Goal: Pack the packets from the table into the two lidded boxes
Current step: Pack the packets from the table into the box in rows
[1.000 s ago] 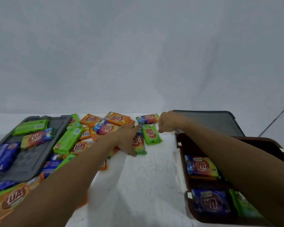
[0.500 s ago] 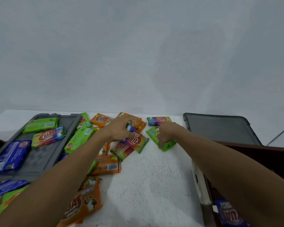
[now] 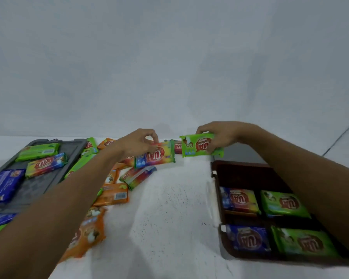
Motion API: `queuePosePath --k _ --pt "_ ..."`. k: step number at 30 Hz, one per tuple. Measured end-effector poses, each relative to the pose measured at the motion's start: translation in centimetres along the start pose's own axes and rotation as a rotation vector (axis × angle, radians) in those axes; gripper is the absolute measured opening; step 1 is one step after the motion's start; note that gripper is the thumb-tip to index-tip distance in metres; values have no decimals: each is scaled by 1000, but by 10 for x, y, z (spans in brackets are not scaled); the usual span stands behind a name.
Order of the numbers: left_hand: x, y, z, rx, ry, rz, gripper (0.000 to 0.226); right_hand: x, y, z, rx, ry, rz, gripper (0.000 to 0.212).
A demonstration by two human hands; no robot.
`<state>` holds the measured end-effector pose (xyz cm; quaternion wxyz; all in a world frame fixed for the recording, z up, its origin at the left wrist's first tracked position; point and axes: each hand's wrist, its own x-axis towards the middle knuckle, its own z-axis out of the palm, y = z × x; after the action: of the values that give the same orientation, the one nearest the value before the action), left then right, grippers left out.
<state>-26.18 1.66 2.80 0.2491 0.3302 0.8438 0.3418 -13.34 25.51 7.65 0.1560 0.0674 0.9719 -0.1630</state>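
Two hands each pinch a packet above the far table [image 3: 169,208]: left hand [image 3: 136,144] a rainbow packet [image 3: 157,157], right hand [image 3: 218,134] a green packet [image 3: 201,147], beyond the brown box [image 3: 244,174] at right.

White speckled table [image 3: 169,218]. Left: grey lid [image 3: 34,186], with a loose heap of orange, green and multicoloured packets [image 3: 112,195] alongside. Right: brown box [image 3: 240,172].

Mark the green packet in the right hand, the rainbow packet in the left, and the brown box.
green packet [image 3: 202,147], head view, on its red logo.
rainbow packet [image 3: 157,156], head view, on its printed front.
brown box [image 3: 242,165], head view, on its far rim.
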Motion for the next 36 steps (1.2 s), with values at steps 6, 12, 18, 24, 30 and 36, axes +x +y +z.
queuePosePath --k 6,12,18,24,30,36 --pt "-7 80 47 -19 29 150 26 -112 72 -2 600 -7 12 23" --pt "-11 142 113 177 -107 381 22 -162 130 31 382 -74 102 13" --pt "-4 165 183 656 -213 510 30 -165 163 80 -277 84 174 30" --pt "-9 156 223 1183 31 482 27 -176 158 107 -491 382 88 37" --pt "-19 147 220 1168 37 486 33 -180 150 106 -495 217 25 52" --pt "-15 143 222 1259 -143 449 73 -171 145 98 -485 220 -5 43"
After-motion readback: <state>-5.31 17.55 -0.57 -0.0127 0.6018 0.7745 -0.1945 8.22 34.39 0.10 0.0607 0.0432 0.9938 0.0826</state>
